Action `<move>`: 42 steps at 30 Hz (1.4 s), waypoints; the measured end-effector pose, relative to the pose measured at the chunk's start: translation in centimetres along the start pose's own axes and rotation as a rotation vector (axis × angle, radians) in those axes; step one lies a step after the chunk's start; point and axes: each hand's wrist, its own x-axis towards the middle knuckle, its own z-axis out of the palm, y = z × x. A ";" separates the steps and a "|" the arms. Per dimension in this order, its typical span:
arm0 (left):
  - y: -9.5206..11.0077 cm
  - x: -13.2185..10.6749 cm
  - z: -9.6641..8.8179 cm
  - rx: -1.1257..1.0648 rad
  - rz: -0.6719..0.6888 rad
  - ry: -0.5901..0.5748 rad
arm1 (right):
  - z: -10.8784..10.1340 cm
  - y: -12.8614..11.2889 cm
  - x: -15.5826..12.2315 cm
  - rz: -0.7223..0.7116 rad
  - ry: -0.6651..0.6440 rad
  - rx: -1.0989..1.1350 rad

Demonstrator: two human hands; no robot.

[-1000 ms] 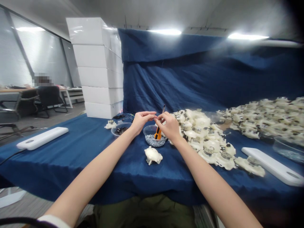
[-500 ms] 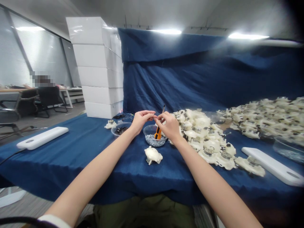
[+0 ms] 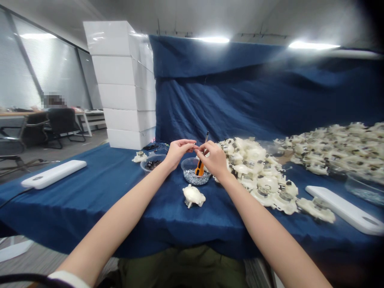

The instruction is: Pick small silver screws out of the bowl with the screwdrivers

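Note:
Over the bowl, my left hand (image 3: 179, 153) has its fingers pinched together close to my right fingertips; anything between them is too small to make out. My right hand (image 3: 215, 161) is closed around a screwdriver (image 3: 199, 168) with an orange and black handle. The handle points down into the bowl and the shaft sticks up above my fingers. Beneath both hands sits a clear bowl (image 3: 192, 179) of small silvery screws. In front of it, a cream plastic part (image 3: 193, 196) lies on the blue cloth, touched by neither hand.
A clear bowl of dark small parts (image 3: 152, 165) stands left of the screws, beside another cream part (image 3: 139, 157). Cream parts (image 3: 258, 168) are heaped at right, with a bigger pile (image 3: 342, 144) beyond. White boxes (image 3: 120, 96) rise at back left. White flat devices (image 3: 54, 174) flank the table.
Almost nothing differs. Both hands and the screwdriver hold the same place over the bowl of screws.

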 end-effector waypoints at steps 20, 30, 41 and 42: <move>0.2 -0.1 0.0 -0.004 -0.022 0.004 | 0.0 0.1 0.0 -0.008 -0.005 -0.008; 0.4 -0.2 0.1 -0.023 -0.046 -0.003 | 0.0 0.1 0.0 -0.001 -0.002 0.004; 0.4 -0.2 0.1 -0.018 -0.046 -0.006 | -0.1 -0.1 0.0 -0.006 0.002 0.005; 0.4 -0.2 0.0 -0.015 -0.044 -0.007 | -0.1 -0.1 0.0 -0.006 0.002 0.005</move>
